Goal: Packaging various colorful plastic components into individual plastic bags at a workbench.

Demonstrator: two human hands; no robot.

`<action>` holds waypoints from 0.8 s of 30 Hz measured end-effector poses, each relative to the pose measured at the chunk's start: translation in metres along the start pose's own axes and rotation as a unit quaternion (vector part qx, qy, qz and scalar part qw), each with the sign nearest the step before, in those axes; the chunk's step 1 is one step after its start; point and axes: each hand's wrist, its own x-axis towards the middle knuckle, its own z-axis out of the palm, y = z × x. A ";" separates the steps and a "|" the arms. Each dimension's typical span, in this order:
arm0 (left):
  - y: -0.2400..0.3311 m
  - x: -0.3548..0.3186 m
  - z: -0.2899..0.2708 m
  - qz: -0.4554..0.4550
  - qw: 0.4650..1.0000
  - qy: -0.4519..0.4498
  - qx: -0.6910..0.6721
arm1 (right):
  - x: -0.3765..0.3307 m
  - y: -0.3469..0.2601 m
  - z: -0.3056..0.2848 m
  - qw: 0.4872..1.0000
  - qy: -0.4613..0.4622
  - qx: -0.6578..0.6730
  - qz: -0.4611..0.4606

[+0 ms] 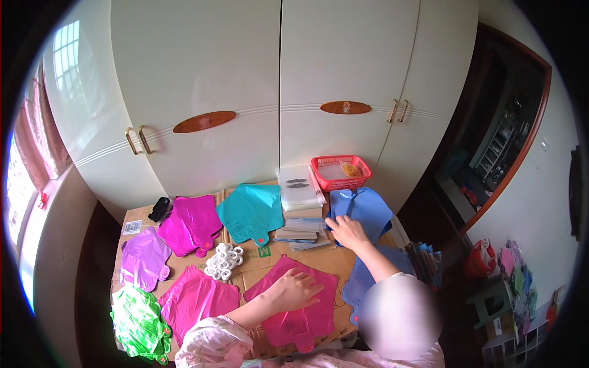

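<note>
My left hand (296, 289) hovers over or rests on a deflated magenta foil balloon (300, 328) at the table's near edge, its fingers apart and holding nothing. My right hand (347, 232) reaches to the near left edge of a flat blue foil balloon (365, 208), its fingers stretched out and apart. Just left of that hand lies a stack of thin cards (300, 230). Whether the fingertips touch the blue foil or the cards is hard to tell. Another blue foil balloon (353, 288) lies partly under my right arm.
Flat foil balloons in teal (250, 211), purple (190, 224), lilac (142, 257), pink (199, 300) and green (140, 322) cover the cardboard (257, 270). White ribbon rolls (224, 261) sit mid-table. Clear bags (300, 184), a red basket (325, 183) and a black object (160, 209) stand behind.
</note>
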 end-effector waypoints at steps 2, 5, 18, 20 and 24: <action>-0.006 0.000 0.000 0.003 1.000 0.022 0.002 | 0.002 0.000 0.001 0.997 0.004 0.037 0.062; -0.009 0.001 -0.002 0.005 0.999 0.037 -0.002 | -0.006 0.013 0.025 0.992 -0.025 0.053 0.111; -0.038 0.017 -0.018 -0.188 0.901 0.254 -0.299 | -0.039 0.015 -0.194 0.636 0.221 0.680 0.290; -0.046 0.023 -0.024 -0.171 0.864 0.288 -0.375 | -0.048 0.008 -0.225 0.565 0.227 0.744 0.276; -0.049 0.035 -0.048 -0.044 0.845 0.283 -0.452 | -0.070 0.008 -0.228 0.546 0.195 0.769 0.270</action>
